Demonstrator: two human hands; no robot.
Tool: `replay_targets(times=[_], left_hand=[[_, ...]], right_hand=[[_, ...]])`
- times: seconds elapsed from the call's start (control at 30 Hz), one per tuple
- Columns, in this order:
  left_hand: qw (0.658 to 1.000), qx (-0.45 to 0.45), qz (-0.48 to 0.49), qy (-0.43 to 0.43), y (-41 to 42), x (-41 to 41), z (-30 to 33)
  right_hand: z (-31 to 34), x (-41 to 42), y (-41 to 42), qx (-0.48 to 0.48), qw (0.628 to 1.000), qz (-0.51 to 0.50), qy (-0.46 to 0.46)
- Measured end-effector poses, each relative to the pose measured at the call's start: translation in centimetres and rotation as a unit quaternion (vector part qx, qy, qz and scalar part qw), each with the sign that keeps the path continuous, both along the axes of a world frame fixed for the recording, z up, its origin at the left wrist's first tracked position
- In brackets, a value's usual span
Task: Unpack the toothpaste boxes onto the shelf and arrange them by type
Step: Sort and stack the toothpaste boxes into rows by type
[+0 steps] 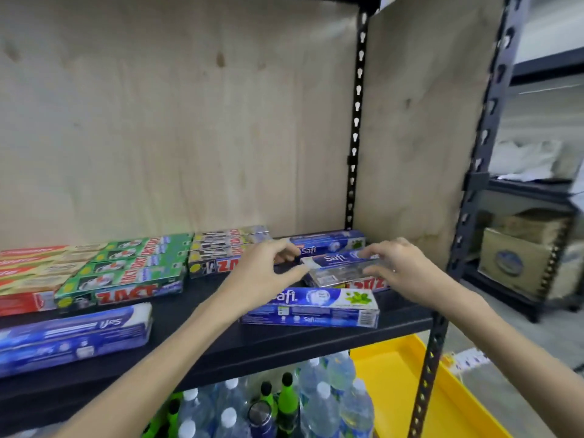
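Shelf (196,314): black board running across the lower half of the frame, plywood back panel above it.
Left hand (265,273): centre of frame, fingers curled, thumb out; fingertips at the left end of the Safi box, whether gripping it I cannot tell.
Right hand (398,263): right of centre, fingers spread flat over the right end of the same box, pressing down on top of it.
Safi box (335,262): blue and white, tilted, resting on a silver Zact box (341,276) with red lettering.
Front Safi box (316,306): lying flat near the shelf edge, just below the hands.
Rear Safi box (331,243): flat against the back panel.
Left Safi box (76,338): lower left, upside down to the viewer.
Green Zact boxes (126,273): stacked group, left of centre.
Silver Zact stack (221,251): behind the left hand.
Red boxes (28,279): far left, stacked.
Bottles (300,403): below the shelf, bottom centre.
Yellow bin (398,384): lower right, beside the bottles.
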State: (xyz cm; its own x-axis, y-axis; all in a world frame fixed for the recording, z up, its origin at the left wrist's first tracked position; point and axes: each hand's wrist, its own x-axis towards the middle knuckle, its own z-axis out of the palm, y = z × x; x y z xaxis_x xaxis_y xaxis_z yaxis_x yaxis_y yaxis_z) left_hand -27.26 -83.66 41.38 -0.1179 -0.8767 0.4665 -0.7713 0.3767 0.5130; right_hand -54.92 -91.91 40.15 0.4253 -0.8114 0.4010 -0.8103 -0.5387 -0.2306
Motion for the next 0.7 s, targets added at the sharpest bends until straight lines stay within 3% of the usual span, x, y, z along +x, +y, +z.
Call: replay_targets(times=[0.2,0.47,0.7], left_hand=[[0.995,0.089,-0.017,-0.038,-2.6,-2.5,-0.7],[0.994,0.101,0.03,-0.04,-2.5,1.2,-0.8],[0.994,0.078,0.054,-0.055,-1.5,7.6,-0.4]], right_hand=[[-0.5,-1.7,-1.3,0.007,0.998,0.026,0.06],[0.8,2.0,-0.7,-0.018,0.994,0.101,0.047],[1.5,8.9,-1.0,0.042,0.987,0.154,-0.025]])
